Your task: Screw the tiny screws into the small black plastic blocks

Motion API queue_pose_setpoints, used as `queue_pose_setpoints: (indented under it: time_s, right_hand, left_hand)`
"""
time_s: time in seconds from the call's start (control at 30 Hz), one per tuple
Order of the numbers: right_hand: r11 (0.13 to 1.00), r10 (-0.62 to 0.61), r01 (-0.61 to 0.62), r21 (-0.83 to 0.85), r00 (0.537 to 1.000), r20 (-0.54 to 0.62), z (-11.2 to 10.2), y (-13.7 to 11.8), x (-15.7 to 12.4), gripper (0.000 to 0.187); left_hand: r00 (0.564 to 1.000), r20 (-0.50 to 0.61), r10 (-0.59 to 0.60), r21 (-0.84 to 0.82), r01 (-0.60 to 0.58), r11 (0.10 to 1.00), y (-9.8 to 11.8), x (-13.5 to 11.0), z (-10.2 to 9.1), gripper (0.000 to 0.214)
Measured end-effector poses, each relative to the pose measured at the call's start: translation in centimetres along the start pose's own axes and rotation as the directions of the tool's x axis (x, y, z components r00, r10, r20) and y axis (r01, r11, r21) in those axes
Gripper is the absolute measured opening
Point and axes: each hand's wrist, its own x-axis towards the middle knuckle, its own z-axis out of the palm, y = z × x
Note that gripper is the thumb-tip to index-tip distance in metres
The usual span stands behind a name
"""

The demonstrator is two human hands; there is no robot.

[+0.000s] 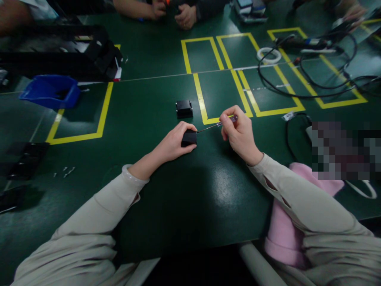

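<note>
My left hand (176, 142) grips a small black block (189, 138) on the green tabletop, thumb in front and fingers behind. In my right hand (238, 132) is a screwdriver (220, 124) with a clear purplish handle, held nearly level. Its thin shaft points left, and the tip meets the block's right side near the top edge. Just beyond my left hand sits a second black block (184, 109) with small shiny metal bits at both ends. What the tip works on is too small to make out.
A blue bin (50, 91) and a long black rack (59, 51) stand at the left. Several small screws (65, 171) lie nearer. Black cables (309, 95) and a white ring (268, 55) are at the right, above a pink cloth (284, 238). Co-workers' hands (185, 16) show across the table.
</note>
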Motion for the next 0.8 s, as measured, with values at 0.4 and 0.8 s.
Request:
queue_pose_setpoints:
  time_s: [0.4,0.8]
  right_hand:
    - [1.0,-0.017,0.017,0.004,1.0,0.0,0.01,0.04,-0.01,0.029]
    - [1.0,-0.013,0.013,-0.013,1.0,-0.001,0.0,0.05,-0.07,0.025]
  left_hand:
    - [1.0,-0.003,0.005,0.007,-0.005,1.0,-0.08,-0.1,0.01,0.039]
    - [1.0,-0.003,0.011,0.01,-0.011,1.0,-0.04,-0.06,-0.06,0.039]
